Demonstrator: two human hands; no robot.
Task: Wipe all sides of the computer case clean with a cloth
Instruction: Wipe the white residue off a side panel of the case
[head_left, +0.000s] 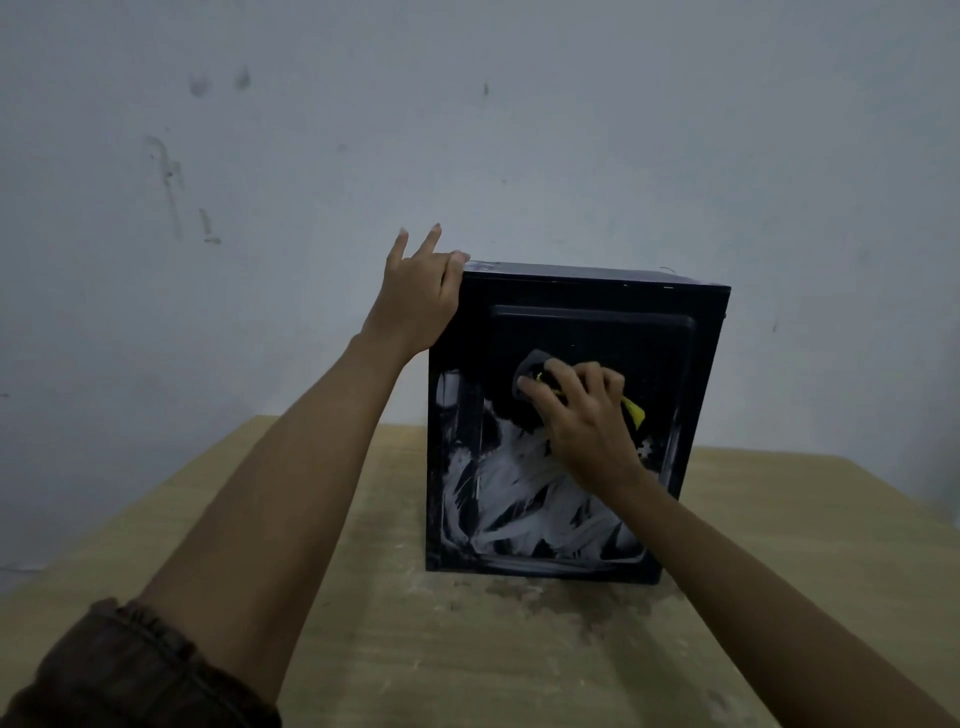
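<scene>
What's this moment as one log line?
phase: side-panel wipe | left hand: grips top corner of black metal computer case | right hand: presses grey-and-yellow cloth on panel | white streaks: lower half

I see black computer case (571, 322) upright, centre frame, on wooden table (415, 649). From here, left hand (415, 296) hooked over its upper left corner, two fingers lifted. Meanwhile right hand (587, 415) presses grey-and-yellow cloth (530, 371) against facing panel, mid-height. White smears (524, 499) across panel's lower half. Scuffed pale wall (467, 130) behind. Brown sleeve (130, 665) bunched lower left.
</scene>
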